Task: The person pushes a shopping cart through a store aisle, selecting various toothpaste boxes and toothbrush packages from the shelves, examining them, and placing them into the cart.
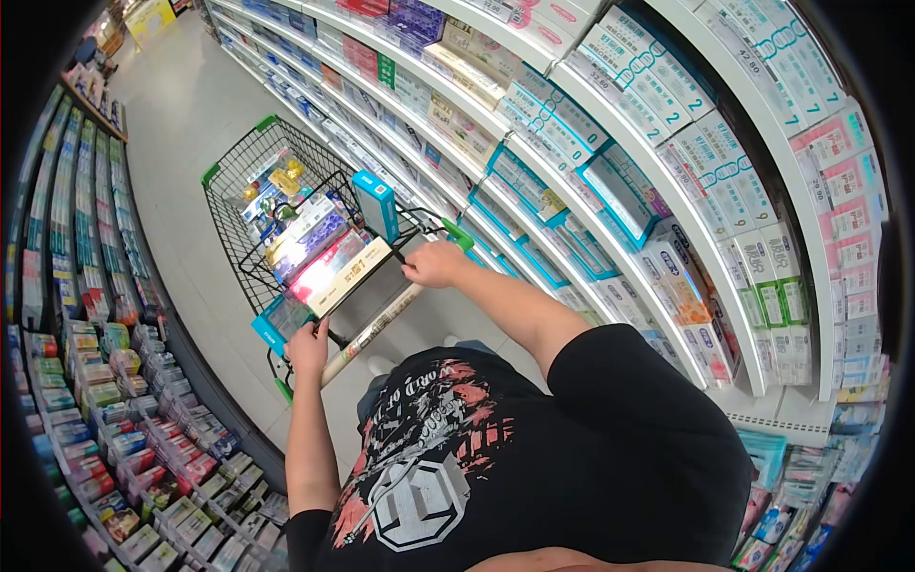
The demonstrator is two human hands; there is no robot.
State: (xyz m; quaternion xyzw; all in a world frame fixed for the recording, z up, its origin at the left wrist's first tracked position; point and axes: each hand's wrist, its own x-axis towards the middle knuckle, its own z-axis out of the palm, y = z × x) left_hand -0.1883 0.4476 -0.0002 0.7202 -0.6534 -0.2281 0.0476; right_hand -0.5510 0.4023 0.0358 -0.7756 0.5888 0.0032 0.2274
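Black T-shirt [610, 448] hides most of the legs; both bare forearms reach forward from its sleeves, knuckles up. Left grip [309, 348] and right grip [432, 264] are closed at opposite ends of the cart handle [376, 331], their undersides out of sight. Beyond them, the shopping cart [229, 205] holds stacked boxes [310, 238], the lower ones hidden, much print too small to read

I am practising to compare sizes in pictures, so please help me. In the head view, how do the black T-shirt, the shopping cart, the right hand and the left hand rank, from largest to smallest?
1. Black T-shirt
2. Shopping cart
3. Right hand and left hand: too alike to rank
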